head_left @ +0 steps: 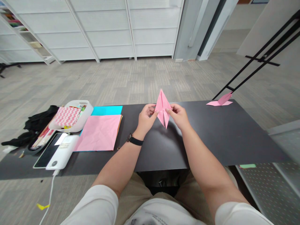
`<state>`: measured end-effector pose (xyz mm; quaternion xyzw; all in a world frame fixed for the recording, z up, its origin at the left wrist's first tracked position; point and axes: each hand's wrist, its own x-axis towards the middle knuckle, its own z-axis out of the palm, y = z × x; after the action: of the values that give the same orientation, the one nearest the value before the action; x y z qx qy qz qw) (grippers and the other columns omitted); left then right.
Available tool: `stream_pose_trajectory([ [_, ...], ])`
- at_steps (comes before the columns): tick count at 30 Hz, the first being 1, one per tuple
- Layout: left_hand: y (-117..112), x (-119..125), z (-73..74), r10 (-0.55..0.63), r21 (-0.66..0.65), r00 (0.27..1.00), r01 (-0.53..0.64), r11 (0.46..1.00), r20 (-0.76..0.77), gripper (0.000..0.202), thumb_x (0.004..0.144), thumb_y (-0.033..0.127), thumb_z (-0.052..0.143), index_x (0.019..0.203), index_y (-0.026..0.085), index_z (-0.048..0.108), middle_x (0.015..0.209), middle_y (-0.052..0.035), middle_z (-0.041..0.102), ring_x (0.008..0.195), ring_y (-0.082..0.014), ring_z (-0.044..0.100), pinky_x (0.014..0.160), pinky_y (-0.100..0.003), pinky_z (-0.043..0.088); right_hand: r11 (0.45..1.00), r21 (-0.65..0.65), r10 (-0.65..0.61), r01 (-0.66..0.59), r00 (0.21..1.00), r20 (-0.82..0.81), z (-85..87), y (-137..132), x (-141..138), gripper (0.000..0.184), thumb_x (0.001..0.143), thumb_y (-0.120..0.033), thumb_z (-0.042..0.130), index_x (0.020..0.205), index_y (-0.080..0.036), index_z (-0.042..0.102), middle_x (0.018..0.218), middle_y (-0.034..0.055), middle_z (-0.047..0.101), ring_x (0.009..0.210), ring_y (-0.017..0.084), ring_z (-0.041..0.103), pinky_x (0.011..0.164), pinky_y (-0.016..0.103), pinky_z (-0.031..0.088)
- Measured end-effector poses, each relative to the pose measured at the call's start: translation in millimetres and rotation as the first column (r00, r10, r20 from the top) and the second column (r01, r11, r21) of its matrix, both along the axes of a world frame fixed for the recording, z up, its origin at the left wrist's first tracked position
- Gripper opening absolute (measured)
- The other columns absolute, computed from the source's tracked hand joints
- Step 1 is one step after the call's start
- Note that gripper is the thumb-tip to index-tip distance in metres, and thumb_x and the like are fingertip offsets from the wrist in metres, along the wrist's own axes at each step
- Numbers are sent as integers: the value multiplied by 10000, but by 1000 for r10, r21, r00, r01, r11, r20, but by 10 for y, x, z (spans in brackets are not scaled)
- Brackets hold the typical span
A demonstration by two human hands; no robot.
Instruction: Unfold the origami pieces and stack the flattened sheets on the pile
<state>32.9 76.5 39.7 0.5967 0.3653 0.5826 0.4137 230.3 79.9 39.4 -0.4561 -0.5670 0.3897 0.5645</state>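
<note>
A pink sheet of origami paper (163, 104), folded into a long diamond with a slit in its lower point, is held up over the dark table (211, 134). My left hand (148, 117) pinches its left corner between thumb and fingers. On the opposite corner my right hand (179, 115) is closed in the same way, thumb on the near face. The paper's back and some of my fingertips are hidden. At the table's far right corner sits another folded pink paper piece (223, 100), with one part raised.
On the left lie a stack of pink paper (99, 132), a blue sheet (107, 110), a white basket (86, 114), a phone (47, 153), a white power bank with a cable (62, 153) and black cloth (39, 118). A black metal frame (253, 62) slants behind the right end.
</note>
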Motion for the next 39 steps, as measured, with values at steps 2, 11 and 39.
stream_pose_trajectory([
  [2, 36, -4, -31, -9, -33, 1000, 9, 999, 21, 371, 907, 358, 804, 1211, 218, 642, 887, -11, 696, 797, -142, 702, 764, -277, 582, 1000, 10, 24, -24, 999, -44, 3, 14, 0, 372, 818, -529, 825, 1057, -258, 736, 856, -8, 707, 756, 166, 636, 746, 321, 556],
  [11, 126, -9, -176, -47, -104, 998, 51, 993, 38, 442, 883, 215, 757, 1291, 247, 590, 1108, -50, 718, 772, -114, 695, 740, -263, 583, 998, -11, 59, -59, 998, -9, -2, 22, -6, 395, 804, -442, 810, 1146, -267, 723, 1169, 41, 756, 783, 155, 661, 795, 347, 588],
  [39, 67, 25, -137, -91, -71, 996, 91, 993, -1, 261, 905, 349, 776, 1070, 231, 612, 825, 14, 676, 667, -135, 634, 651, -263, 510, 996, 29, 85, -83, 995, -54, -11, 7, -1, 326, 772, -491, 872, 998, -285, 762, 1490, 89, 567, 1072, 232, 703, 847, 394, 629],
])
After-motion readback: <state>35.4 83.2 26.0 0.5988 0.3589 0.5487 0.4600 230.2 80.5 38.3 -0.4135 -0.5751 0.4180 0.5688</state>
